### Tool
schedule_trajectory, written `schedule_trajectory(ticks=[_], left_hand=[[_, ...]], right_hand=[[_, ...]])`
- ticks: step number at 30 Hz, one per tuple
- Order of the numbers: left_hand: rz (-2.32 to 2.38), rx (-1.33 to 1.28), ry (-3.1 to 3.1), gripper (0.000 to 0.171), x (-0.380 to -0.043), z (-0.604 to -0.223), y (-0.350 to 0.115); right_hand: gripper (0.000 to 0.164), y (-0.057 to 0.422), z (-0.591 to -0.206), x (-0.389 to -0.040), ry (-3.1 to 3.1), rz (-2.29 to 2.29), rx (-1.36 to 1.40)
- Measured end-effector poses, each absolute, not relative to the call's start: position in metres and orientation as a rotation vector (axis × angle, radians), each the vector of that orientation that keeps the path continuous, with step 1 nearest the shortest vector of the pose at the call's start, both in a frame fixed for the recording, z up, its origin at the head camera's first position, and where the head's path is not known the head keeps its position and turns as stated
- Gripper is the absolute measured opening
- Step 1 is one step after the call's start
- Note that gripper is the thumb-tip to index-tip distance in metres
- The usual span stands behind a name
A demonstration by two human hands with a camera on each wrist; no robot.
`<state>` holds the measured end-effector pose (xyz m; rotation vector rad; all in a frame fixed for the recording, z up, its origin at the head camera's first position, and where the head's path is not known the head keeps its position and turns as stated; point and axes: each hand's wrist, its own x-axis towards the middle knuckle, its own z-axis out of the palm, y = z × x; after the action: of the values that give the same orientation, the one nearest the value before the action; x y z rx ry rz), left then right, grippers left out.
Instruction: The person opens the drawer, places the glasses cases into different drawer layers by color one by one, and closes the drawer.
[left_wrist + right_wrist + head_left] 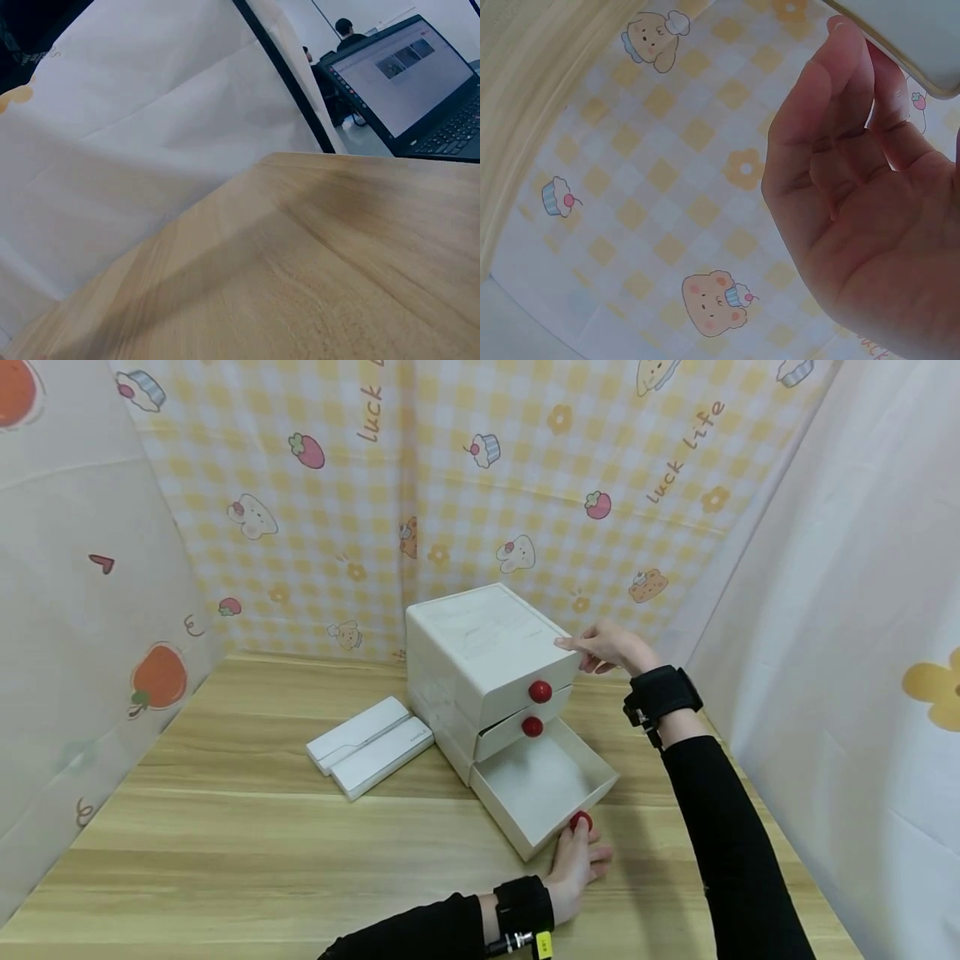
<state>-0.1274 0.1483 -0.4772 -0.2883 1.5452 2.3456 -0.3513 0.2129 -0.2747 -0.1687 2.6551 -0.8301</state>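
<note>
The left hand (573, 870), fingers loosely extended, touches the red knob (578, 818) of the pulled-out bottom drawer (540, 777), the relaxed right hand (611, 647) touches the tabletop (285, 868) cabinet's (487, 627) upper edge, and the curtain (480, 502) reads "luck life".

I can't read the tiny lettering (418, 736) on the white box (378, 764) left of the drawer cabinet (487, 622), whose far side is hidden. The left grip (573, 872) partly covers the lowest red knob (577, 817). Both black sleeves (727, 843) are cut off, as is the laptop (405, 82) on its right.
</note>
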Motion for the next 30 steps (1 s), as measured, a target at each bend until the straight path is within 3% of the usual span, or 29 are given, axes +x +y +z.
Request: schedule_trajectory(ticks=[7,14,17,25,30], left_hand=[[2.038,-0.065,1.561,0.038,-0.124,-0.473,0.130],[1.451,0.676,1.646,0.032,-0.129,-0.448,0.073],[1.246,0.857,1.670,0.029,-0.135,-0.435,0.034],[1.147,0.704,2.116,0.029,-0.157,-0.417,-0.067],[0.866,0.605,2.856,0.032,-0.177,-0.423,-0.103]], right_hand=[[0.056,0.214,-0.276,-0.351,2.655,-0.814,-0.174],[0.056,0.213,-0.275,-0.350,2.637,-0.841,-0.181],[0.056,0.214,-0.275,-0.351,2.647,-0.841,-0.187],[0.053,0.213,-0.273,-0.352,2.649,-0.845,-0.188],[0.052,0.213,-0.274,-0.352,2.647,-0.841,-0.178]])
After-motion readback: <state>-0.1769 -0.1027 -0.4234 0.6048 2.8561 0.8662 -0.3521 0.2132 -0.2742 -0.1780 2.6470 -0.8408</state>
